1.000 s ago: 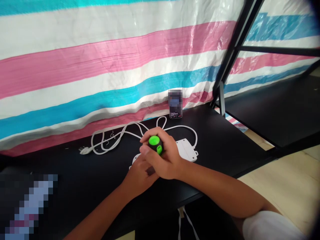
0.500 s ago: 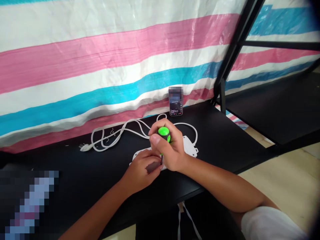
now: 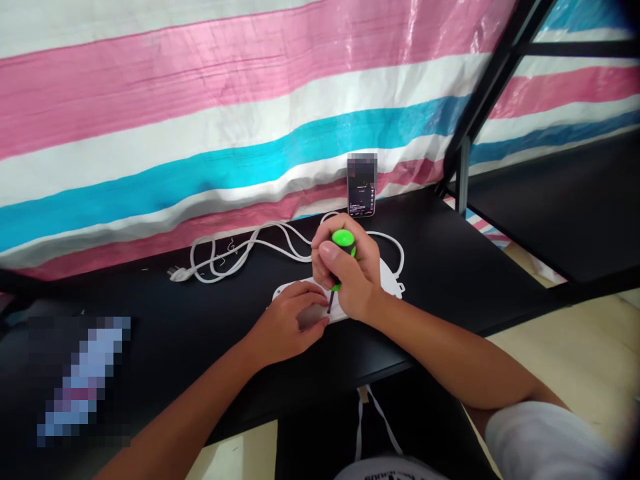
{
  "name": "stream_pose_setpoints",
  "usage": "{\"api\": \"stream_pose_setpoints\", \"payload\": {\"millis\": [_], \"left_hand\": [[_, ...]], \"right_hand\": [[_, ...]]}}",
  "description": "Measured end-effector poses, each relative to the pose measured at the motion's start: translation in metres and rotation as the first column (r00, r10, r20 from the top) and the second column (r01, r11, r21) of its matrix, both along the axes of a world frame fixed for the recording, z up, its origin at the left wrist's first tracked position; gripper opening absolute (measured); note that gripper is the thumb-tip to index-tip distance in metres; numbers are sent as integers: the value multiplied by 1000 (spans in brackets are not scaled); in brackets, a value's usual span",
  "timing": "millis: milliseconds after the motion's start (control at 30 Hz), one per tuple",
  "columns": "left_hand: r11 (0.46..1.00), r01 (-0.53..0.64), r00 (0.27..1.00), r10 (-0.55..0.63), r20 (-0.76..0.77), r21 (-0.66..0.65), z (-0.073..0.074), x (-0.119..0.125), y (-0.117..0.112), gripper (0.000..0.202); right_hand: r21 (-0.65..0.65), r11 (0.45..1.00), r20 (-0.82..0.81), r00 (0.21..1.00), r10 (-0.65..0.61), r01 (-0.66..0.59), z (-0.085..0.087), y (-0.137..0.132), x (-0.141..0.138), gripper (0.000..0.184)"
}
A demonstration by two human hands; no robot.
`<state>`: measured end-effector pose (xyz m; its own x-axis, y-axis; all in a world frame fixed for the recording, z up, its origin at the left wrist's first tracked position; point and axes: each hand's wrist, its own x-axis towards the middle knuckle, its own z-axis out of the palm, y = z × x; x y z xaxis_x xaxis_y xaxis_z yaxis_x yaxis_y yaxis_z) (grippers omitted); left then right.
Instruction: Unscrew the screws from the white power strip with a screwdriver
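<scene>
Right hand (image 3: 357, 270) grips screwdriver (image 3: 343, 238); left hand (image 3: 286, 325) spreads over power strip (image 3: 344, 311) near table edge (image 3: 370, 370).

Black tabletop (image 3: 450, 267), white power strip (image 3: 391, 275), looped cable (image 3: 251, 241), upright phone (image 3: 361, 190)

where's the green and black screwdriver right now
In the head view, just right of centre: the screwdriver is in the right hand, its shaft slanting down to the white casing.

Striped sheet (image 3: 200, 153) behind black table (image 3: 200, 310); pale floor (image 3: 545, 357).
</scene>
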<state>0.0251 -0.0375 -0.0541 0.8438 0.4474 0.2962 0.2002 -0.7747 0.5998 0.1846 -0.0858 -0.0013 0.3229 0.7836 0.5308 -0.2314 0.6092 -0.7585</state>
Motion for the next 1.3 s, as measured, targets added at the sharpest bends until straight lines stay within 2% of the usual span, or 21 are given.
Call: {"api": "stream_pose_setpoints", "payload": {"millis": [200,367,500,767,1000,1167,1300], "left_hand": [[1000,-18,1000,18,12,23,-4,-2,1,22],[999,-13,1000,12,12,48,-5,-2,2,27],[999,0,1000,-1,9,51,-5,-1,2,23],[999,-13,1000,13,10,39,-5,-2,2,25],[999,-24,1000,25,-17,24,-4,-3,1,23],[997,-46,998,48,-31,54,-8,-4,2,18],[994,-53,999,53,3,92,-10,-5,2,21]], "right_hand": [[42,997,17,998,69,-69,-6,1,-1,21],[81,982,69,984,163,-168,-6,1,4,28],[143,972,66,982,179,-187,-4,1,10,27],[71,969,79,970,230,-235,-5,0,11,29],[105,937,99,941,323,-332,-8,1,9,23],[32,917,120,912,391,-398,2,-2,7,22],[-31,910,43,909,415,-414,8,-2,6,34]]}}
